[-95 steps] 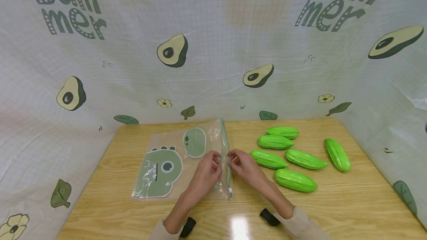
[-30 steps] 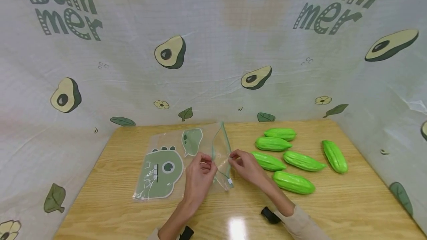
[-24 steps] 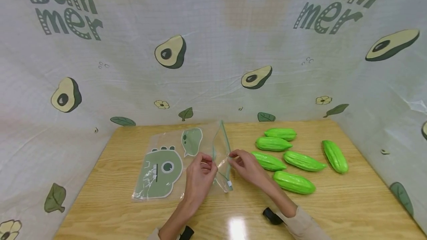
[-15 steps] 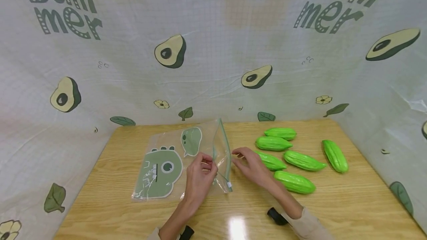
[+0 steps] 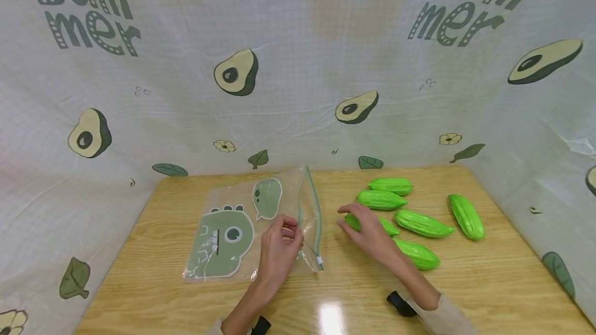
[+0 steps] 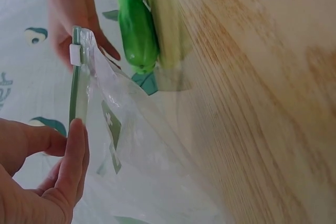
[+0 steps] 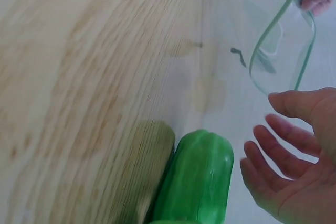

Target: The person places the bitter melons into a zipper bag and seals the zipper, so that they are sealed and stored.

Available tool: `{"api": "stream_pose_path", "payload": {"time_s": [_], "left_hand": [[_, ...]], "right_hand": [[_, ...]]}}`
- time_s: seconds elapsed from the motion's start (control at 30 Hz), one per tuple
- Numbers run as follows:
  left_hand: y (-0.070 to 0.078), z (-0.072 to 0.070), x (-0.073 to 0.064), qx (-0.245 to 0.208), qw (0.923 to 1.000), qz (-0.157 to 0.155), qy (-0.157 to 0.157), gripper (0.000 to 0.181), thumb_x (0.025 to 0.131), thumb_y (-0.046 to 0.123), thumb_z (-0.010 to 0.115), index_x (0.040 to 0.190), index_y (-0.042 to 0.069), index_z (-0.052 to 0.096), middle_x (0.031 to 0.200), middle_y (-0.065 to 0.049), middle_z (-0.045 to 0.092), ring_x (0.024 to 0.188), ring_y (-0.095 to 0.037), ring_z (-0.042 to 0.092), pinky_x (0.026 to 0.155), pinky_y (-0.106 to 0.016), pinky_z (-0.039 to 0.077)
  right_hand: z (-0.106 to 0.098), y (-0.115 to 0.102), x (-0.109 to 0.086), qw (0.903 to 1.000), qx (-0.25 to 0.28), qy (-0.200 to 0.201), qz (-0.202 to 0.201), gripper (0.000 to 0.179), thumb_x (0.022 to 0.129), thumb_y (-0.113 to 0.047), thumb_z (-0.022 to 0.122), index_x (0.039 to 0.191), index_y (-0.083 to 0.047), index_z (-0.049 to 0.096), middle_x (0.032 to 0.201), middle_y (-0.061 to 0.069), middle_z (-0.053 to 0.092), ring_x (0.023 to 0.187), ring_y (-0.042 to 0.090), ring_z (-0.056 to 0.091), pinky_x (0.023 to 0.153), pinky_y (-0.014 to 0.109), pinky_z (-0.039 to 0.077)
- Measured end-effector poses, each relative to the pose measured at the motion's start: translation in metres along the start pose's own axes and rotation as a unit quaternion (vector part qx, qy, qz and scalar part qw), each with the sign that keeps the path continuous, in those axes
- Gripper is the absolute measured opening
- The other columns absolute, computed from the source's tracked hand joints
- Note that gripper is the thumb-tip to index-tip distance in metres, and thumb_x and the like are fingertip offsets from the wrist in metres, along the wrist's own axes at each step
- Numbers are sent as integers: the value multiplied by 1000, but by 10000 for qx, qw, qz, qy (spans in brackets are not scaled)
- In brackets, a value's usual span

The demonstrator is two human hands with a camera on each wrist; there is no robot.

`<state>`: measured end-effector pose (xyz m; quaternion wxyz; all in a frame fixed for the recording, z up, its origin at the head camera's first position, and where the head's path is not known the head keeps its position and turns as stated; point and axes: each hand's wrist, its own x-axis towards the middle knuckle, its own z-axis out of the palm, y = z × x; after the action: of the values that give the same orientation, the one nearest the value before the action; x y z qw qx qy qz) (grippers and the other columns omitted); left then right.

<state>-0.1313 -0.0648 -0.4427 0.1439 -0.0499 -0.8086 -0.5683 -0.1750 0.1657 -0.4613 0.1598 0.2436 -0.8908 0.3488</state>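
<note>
A clear zip bag (image 5: 291, 190) with a green dinosaur print lies on the wooden table, its mouth gaping on the right side. My left hand (image 5: 278, 247) pinches the near layer of that mouth between thumb and fingers; the left wrist view shows the pinch beside the green zip strip (image 6: 73, 95) and its white slider (image 6: 75, 54). My right hand (image 5: 374, 237), fingers loosely spread and holding nothing, hovers over a ridged green gourd (image 5: 387, 226) and partly hides it. In the right wrist view, a gourd (image 7: 197, 177) lies beside the spread fingers.
Several more green gourds lie on the right: two at the back (image 5: 390, 186), one in the middle (image 5: 423, 223), one nearer me (image 5: 419, 255) and one apart at far right (image 5: 466, 217). A printed cloth (image 5: 288, 138) hangs along the table's back and sides.
The bag's mouth has been pulled apart. My right hand has let go of its right edge and moved right, to the gourds. My left hand has kept hold of the bag.
</note>
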Motion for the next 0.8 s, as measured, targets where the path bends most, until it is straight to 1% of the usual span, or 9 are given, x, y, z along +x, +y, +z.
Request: {"api": "stream_pose_path", "payload": {"time_s": [0.1,0.33,0.53,0.8], "left_hand": [[0,0,0,50,10000,0,-3,12,88,-8,69,94,1,65,84,-7,68,71,-14,70,61,-20,59],[1,-1,0,168,9999,38,-4,11,89,-6,69,96,1,65,86,-9,68,72,-13,70,61,-21,60],[2,-1,0,238,9997,108,4,15,86,-9,69,97,1,66,89,-8,69,73,-15,71,63,-21,60],[3,-2,-1,197,9998,45,-55,23,82,-12,69,102,-1,67,91,-9,68,76,-17,71,65,-20,60]], "right_hand": [[-4,4,-3,10000,-60,54,34,26,91,-4,77,116,-1,69,116,11,69,114,32,63,94,51,55],[-16,12,-9,9996,-158,217,-105,28,89,-2,79,115,-1,69,117,13,69,118,36,61,98,55,52],[-24,17,-15,9991,-264,290,-171,28,89,-1,78,115,1,69,116,14,69,115,36,61,97,56,51],[-31,22,-20,9989,-382,268,-87,27,90,-2,77,115,2,69,115,15,69,112,36,63,92,54,53]]}}
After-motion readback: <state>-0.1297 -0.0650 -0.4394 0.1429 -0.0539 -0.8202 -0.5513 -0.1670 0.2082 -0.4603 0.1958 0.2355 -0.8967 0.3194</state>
